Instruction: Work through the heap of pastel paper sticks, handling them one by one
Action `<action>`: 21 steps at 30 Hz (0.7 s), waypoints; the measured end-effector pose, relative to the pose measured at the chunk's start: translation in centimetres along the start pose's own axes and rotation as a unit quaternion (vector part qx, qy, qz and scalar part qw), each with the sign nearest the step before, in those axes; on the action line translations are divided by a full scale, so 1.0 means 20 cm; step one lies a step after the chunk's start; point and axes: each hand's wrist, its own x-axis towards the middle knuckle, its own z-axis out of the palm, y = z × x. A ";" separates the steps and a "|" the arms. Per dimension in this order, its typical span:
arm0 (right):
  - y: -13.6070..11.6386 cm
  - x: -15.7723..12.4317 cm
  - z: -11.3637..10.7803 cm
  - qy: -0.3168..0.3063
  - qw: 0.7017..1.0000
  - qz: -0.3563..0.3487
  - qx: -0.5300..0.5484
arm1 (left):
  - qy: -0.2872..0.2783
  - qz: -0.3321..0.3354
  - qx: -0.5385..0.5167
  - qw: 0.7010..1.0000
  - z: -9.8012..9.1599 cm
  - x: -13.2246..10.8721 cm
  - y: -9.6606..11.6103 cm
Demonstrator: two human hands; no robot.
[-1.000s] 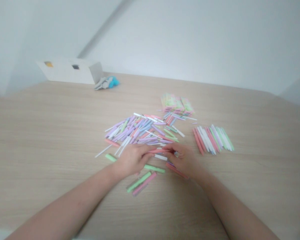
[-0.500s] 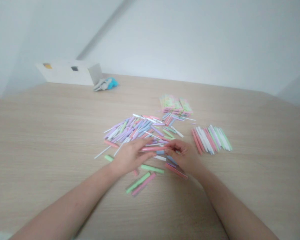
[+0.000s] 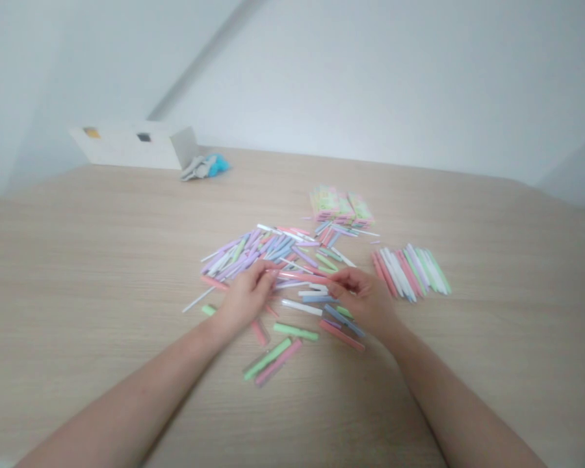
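A slim pink stick [image 3: 299, 277] with a glossy, see-through look stretches level between my hands. My left hand [image 3: 246, 296] pinches its left end between thumb and fingers. At the other end, my right hand [image 3: 369, 300] grips it with thumb and forefinger. Beneath and behind them spreads a loose pile of sticks [image 3: 253, 250] in purple, white, blue, green and pink. Nearer to me lie scattered sticks, among them a green one [image 3: 296, 331] and a red one [image 3: 342, 336]. What exactly the sticks are, I cannot tell.
To the right, a neat row of pink, white, purple and green sticks [image 3: 409, 272] lies side by side. Small pastel packs [image 3: 338, 205] are stacked behind the pile. At the back left stands a white box [image 3: 131, 148] beside a crumpled grey and blue cloth-like item [image 3: 205, 167].
My left hand has shifted back left along the pink stick and closed on its end, baring more of the stick. The stick is slightly higher in view; my right hand still holds it.
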 end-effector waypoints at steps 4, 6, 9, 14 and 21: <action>0.01 0.01 0.01 -0.028 0.999 0.023 0.014 | 0.006 -0.005 -0.008 1.000 0.01 0.00 0.00; 0.02 0.00 0.02 -0.052 0.998 0.009 -0.022 | 0.007 -0.011 -0.014 1.000 0.01 0.00 -0.01; 0.02 -0.01 0.02 -0.089 0.992 -0.013 -0.088 | 0.017 -0.018 -0.031 0.999 0.01 0.00 -0.01; 0.02 -0.02 0.03 -0.112 0.988 -0.024 -0.105 | 0.041 -0.034 -0.078 0.996 0.02 0.00 0.00; -0.02 -0.03 0.05 -0.134 0.988 -0.026 -0.073 | 0.066 -0.036 -0.063 0.995 0.01 0.01 -0.01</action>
